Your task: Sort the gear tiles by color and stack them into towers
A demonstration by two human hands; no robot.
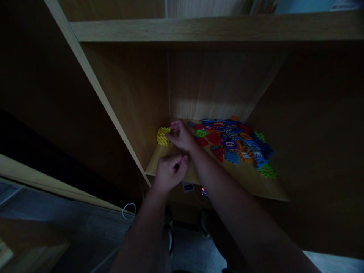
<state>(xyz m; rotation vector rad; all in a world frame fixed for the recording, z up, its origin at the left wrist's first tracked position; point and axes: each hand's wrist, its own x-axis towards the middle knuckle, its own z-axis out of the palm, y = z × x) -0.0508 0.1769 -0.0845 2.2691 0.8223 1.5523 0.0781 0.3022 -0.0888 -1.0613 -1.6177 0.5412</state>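
Observation:
A stack of yellow interlocking tiles (163, 137) stands on the shelf board against the left side wall. My right hand (183, 137) is at the stack's right side, thumb and fingers apart, with fingertips at its edge; no tile shows clear of the stack in it. Nearer the shelf's front edge, my left hand (171, 171) is closed, its fingers curled towards the thumb. Whatever it might hold is hidden. Right of my hands lies a loose heap of plastic building tiles (227, 132) in blue, red, orange, purple and green, some with white window grids.
The wooden shelf board (162, 154) sits in a cabinet compartment below an upper shelf edge (199, 30). Beneath it are a small device with a lit display (188, 187) and a phone-like lit screen (204, 192). A white cable (129, 211) loops at the lower left.

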